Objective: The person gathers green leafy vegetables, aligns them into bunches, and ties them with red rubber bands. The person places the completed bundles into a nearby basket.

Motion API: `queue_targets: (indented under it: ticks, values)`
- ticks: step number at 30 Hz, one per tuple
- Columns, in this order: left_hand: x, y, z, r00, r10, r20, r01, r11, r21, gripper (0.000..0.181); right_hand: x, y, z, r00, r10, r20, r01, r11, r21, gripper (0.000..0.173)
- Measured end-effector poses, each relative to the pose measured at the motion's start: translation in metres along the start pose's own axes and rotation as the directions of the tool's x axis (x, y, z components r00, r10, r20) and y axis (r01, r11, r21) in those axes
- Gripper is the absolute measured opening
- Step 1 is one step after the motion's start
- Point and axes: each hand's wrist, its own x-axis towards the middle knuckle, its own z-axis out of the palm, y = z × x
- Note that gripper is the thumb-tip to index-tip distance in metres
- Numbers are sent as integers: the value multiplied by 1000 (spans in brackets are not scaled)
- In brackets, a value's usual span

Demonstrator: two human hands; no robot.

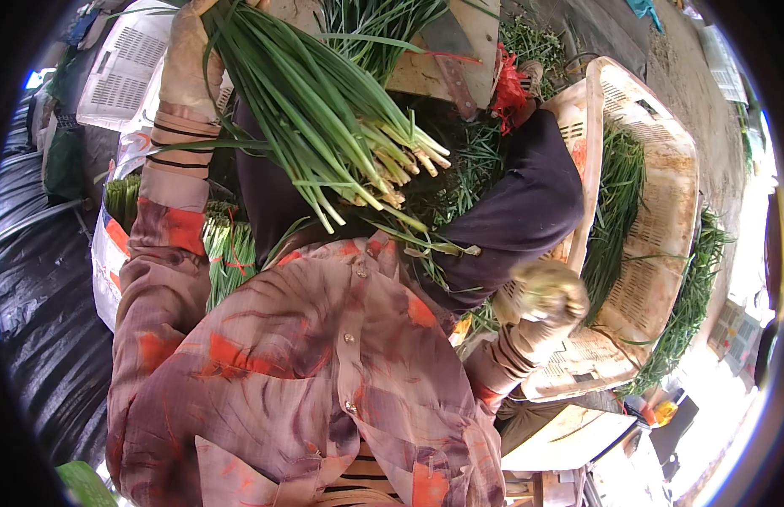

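Note:
My left hand (190, 54), in a pale glove and partly cut off by the top edge, grips a loose bunch of long green garlic chives (316, 95). Their leaves trail from the hand, and the whitish stem ends point right, over my lap. My right hand (549, 295), also gloved, is curled beside my right knee, near a plastic crate (652, 279). It is motion-blurred; something pale green shows at the fingers, but whether it is held is unclear. More chives (373, 38) lie on a board (423, 73) ahead, alongside a broad-bladed knife (455, 76).
Chives (617, 196) lie inside the dirty crate, and others (690, 304) are heaped beyond it. At left, tied chive bundles (230, 253) stand near a white bag (103, 279). Red plastic strips (509, 79) hang by the board. A white crate (125, 70) is at upper left.

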Motion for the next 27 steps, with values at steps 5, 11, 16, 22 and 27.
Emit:
queue_targets:
  ticks: [5, 11, 16, 22, 27]
  values:
    - [-7, 2, 5, 999, -40, -4, 40, 993, 110, 16, 27, 12, 33, 965, 184, 186, 19, 658, -753, 39]
    - [-9, -6, 16, 984, -168, -63, 176, 970, 168, 16, 79, 10, 94, 902, -135, 409, 421, 479, -771, 45]
    - [-15, -17, 28, 987, -157, -21, 158, 976, 148, 16, 91, 47, 96, 841, -199, 503, 541, 346, -767, 33]
    - [-2, -25, -29, 990, -77, 119, 6, 864, 503, 40, 73, 60, 87, 955, -241, 171, 291, 662, -691, 21]
    - [0, -21, -48, 955, -55, 293, -84, 893, 442, 44, 47, 28, 56, 983, 136, -127, -114, 979, 170, 14]
